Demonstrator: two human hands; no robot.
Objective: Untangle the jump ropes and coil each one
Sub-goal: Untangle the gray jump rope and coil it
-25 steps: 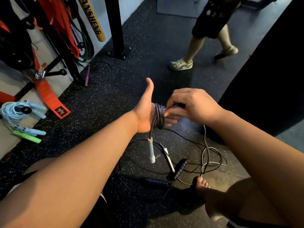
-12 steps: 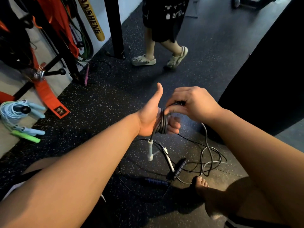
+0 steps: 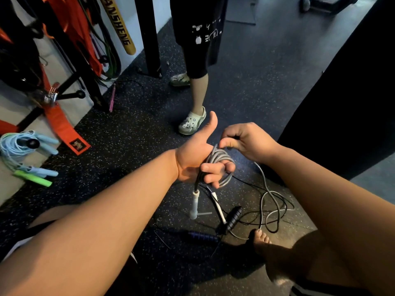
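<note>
Near the bare foot (image 3: 261,239), slack of the grey rope (image 3: 221,156) lies crossed with the black rope (image 3: 234,217) on the floor (image 3: 149,146). Beyond, the left hand (image 3: 195,160), thumb up, grips its coil like a spool, while the right hand (image 3: 245,144) pinches the strand, likely to lay another turn.

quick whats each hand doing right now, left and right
Left hand: fingers curled round the grey rope coil, thumb up.
Right hand: pinching a strand of the same rope.
</note>
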